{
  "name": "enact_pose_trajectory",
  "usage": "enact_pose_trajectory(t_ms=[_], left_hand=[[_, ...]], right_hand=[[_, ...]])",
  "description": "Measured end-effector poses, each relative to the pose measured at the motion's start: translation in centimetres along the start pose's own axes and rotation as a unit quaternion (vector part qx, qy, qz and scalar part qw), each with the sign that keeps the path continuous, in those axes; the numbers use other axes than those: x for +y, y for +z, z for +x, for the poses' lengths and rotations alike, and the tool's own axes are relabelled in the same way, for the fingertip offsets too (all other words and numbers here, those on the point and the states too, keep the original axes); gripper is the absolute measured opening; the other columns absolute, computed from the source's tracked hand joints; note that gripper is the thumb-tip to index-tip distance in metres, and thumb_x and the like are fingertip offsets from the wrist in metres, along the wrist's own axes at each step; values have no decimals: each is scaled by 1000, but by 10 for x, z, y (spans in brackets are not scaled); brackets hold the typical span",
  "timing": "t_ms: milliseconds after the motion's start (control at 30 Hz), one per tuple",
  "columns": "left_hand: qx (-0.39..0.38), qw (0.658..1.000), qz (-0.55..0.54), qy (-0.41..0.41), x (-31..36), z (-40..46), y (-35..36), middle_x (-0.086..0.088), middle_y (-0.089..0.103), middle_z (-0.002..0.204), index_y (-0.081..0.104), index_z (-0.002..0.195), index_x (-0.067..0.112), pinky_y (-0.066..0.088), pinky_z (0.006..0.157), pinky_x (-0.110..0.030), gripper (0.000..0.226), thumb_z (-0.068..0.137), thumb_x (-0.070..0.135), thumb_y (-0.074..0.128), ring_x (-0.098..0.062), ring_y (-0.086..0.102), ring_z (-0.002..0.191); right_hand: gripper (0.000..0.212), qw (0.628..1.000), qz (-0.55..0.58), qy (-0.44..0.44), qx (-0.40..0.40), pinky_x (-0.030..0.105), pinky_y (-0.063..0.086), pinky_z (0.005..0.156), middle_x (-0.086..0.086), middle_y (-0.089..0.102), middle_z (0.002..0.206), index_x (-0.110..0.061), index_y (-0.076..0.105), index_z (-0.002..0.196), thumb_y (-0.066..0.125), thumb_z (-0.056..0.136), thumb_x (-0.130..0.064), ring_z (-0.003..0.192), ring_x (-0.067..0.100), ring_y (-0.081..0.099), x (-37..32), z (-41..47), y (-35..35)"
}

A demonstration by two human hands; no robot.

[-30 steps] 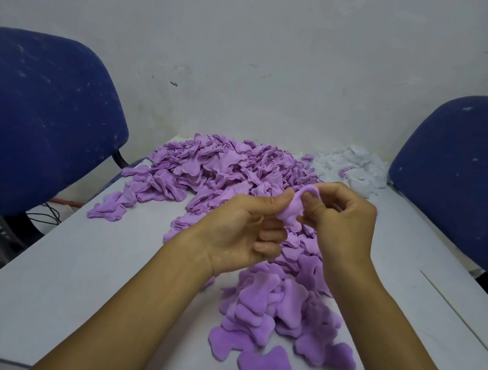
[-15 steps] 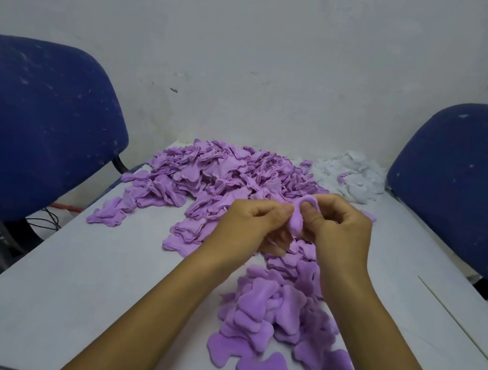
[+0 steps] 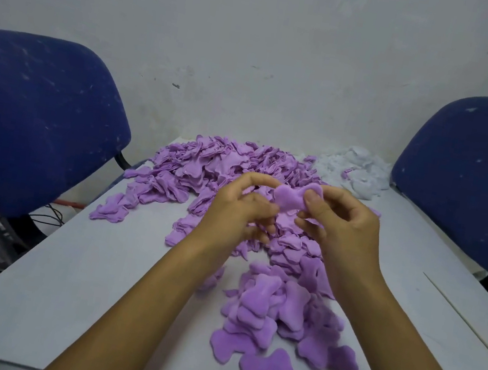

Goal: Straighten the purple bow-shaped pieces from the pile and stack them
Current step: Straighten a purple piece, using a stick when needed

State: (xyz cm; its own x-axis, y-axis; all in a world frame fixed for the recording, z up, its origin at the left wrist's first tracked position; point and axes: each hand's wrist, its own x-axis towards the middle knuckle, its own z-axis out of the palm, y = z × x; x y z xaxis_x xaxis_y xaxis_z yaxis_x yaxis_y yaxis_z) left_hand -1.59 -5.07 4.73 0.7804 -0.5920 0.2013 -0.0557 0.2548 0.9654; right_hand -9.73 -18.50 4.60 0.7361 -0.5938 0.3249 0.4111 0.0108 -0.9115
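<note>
1. The purple bow-shaped piece [image 3: 293,200] is held up in the air above the table, between the two hands and in front of the far pile. Its face is turned toward the camera, and both lobes and the narrow waist show.
2. The left hand [image 3: 239,213] pinches the piece's left lobe – forefinger arched over the top edge, thumb below – with its other fingers curled loosely under.
3. The right hand [image 3: 346,224] pinches the right lobe, the thumb pressed on the front face and the forefinger hooked over the top; the remaining fingers curl beneath the piece.
4. Behind the hands lies the big pile of purple pieces [image 3: 223,165], crumpled and overlapping, spreading from the far edge of the table toward the left.
5. Nearer the camera, under the right forearm, lies a smaller heap of flattened purple pieces [image 3: 275,316] – they overlap in a loose, spread stack, and a few single ones lie flat at its near edge.
6. A mound of white pieces [image 3: 358,171] sits at the far right corner, just beside the purple pile.
7. All of it rests on a pale grey table [image 3: 74,285].
8. A blue chair [image 3: 31,117] stands to the left of the table and a second blue chair [image 3: 476,178] to the right, both before a white wall [image 3: 260,42].
</note>
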Motion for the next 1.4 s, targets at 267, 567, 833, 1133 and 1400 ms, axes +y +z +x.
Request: enact_pose_trajectory(t_ms=[267, 567, 833, 1133, 1400], left_hand=[[34, 998, 39, 46, -2, -4, 4, -15, 71, 98, 70, 103, 8, 56, 73, -33, 16, 88, 13, 69, -22, 67, 83], [99, 987, 82, 93, 2, -1, 0, -1, 67, 71, 74, 93, 13, 47, 55, -18, 17, 83, -1, 71, -7, 54, 54], [-32, 998, -47, -20, 0, -5, 1, -7, 68, 98, 68, 112, 17, 55, 73, -29, 42, 71, 17, 78, -19, 68, 85], [36, 999, 7, 25, 2, -4, -5, -3, 66, 71, 75, 81, 15, 52, 63, -27, 17, 79, -2, 72, -17, 60, 66], [-14, 967, 254, 34, -5, 0, -24, 21, 64, 73, 72, 91, 26, 40, 58, -17, 38, 89, 55, 47, 3, 54, 65]], right_hand=[[18, 998, -21, -3, -53, 23, 58, 68, 6, 75, 91, -9, 70, 105, 70, 89, -17, 83, 20, 74, 3, -6, 2], [7, 999, -41, -13, 21, 23, 57, 63, 2, 71, 71, -12, 73, 89, 70, 90, -18, 65, 12, 68, 7, -3, 3], [13, 999, -14, -24, 20, 22, 57, 66, -1, 70, 78, -8, 69, 95, 68, 89, -20, 72, 13, 70, 6, -7, 2], [5, 996, -75, -41, -11, 26, 59, 61, 0, 71, 73, -10, 72, 91, 69, 89, -14, 68, 13, 69, 3, -8, 3], [11, 988, -137, 47, 46, 27, 54, 61, -9, 66, 66, -21, 75, 83, 68, 91, -25, 65, 12, 61, 7, 20, -45]])
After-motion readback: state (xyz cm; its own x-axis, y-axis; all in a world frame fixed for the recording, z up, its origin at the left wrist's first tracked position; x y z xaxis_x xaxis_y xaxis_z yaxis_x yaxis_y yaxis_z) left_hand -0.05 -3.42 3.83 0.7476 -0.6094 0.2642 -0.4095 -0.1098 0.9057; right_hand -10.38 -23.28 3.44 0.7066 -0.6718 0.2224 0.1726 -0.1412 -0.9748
